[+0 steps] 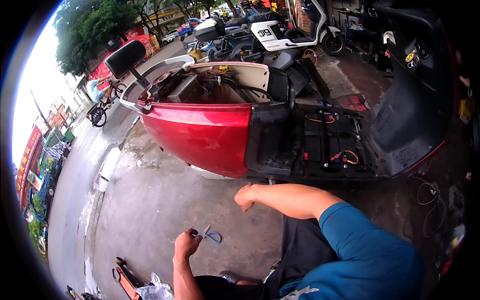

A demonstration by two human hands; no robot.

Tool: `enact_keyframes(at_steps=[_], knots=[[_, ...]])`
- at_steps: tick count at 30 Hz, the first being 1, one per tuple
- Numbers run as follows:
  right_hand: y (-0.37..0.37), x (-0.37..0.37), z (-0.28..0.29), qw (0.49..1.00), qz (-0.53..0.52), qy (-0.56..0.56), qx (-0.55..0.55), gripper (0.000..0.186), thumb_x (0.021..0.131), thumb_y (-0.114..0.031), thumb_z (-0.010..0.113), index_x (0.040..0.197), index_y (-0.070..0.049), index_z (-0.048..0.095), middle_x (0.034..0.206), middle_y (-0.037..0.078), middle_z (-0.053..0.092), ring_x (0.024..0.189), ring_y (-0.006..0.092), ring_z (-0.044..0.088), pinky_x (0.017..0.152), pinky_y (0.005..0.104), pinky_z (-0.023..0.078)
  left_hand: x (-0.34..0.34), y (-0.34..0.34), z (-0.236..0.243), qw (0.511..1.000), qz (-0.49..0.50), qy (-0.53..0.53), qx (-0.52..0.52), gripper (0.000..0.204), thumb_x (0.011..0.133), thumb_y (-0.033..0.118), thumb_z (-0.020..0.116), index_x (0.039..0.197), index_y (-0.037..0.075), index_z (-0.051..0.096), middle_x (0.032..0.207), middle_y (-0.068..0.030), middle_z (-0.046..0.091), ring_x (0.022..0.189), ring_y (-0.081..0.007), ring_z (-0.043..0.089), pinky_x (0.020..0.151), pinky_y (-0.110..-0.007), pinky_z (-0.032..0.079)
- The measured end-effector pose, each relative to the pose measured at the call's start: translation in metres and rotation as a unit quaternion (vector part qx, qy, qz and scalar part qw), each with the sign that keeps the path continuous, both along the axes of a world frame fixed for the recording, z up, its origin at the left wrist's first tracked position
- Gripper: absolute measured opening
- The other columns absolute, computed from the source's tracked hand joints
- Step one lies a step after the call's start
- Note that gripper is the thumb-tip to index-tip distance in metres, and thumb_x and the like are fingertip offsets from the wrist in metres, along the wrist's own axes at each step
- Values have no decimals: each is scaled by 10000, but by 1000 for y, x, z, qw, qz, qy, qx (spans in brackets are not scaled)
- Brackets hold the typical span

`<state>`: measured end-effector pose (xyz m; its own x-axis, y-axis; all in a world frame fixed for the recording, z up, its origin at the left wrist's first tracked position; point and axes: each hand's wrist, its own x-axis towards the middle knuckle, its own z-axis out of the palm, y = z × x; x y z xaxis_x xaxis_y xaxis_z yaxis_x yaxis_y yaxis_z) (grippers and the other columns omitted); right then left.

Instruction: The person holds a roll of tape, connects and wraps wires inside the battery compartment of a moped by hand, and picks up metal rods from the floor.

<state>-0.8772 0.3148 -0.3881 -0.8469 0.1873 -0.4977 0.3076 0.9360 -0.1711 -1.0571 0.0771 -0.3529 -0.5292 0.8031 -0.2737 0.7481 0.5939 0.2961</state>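
Observation:
A red electric scooter (pixel 200 127) stands across the view, its seat off and wires showing inside the open rear body. Black batteries (pixel 325 137) with red and orange leads fill its uncovered footboard. My right hand (pixel 245 197) is closed, just below the scooter's lower edge; whatever its fingers may hold is hidden. Lower and to the left, my left hand (pixel 186 243) is also closed, fingertips dark with grime. Right beside those fingertips are blue-handled scissors (pixel 214 236), over the concrete; I cannot tell whether the hand touches them.
An orange and black tool (pixel 127 282) lies at the lower left beside crumpled clear plastic (pixel 156 287). Loose cable (pixel 432 195) is on the ground at the right. Behind stand a white scooter (pixel 280 37) and several others. A cyclist (pixel 99 95) is on the road.

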Motion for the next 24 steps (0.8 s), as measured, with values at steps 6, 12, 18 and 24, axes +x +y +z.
enact_keyframes(at_steps=[6,12,18,24], knots=[[-2,7,3,1000,-15,-5,-6,313,736,-254,657,968,-45,689,969,125,680,947,267,640,802,409,498,15,24,-4,997,-66,-6,-32,312,747,285,644,996,99,672,878,-153,680,876,-322,637,783,-397,494],[-4,-26,-14,999,28,-5,27,274,680,-178,644,929,-87,711,960,87,692,924,224,650,760,388,511,-14,10,-20,997,0,-76,22,312,731,200,643,979,11,651,781,-183,675,755,-305,665,698,-383,507],[-4,-37,-18,999,15,22,32,314,681,-160,644,982,-100,708,987,83,690,954,222,645,764,394,521,-4,12,-8,992,8,-119,31,333,723,158,603,958,-78,611,649,-150,621,584,-171,589,531,-307,454],[-3,-49,-22,999,31,21,10,334,678,-170,646,1002,-115,705,1035,64,680,975,212,635,776,390,516,3,6,-4,987,36,-144,59,304,702,112,554,939,-66,618,607,-102,579,473,-158,538,432,-292,432]])
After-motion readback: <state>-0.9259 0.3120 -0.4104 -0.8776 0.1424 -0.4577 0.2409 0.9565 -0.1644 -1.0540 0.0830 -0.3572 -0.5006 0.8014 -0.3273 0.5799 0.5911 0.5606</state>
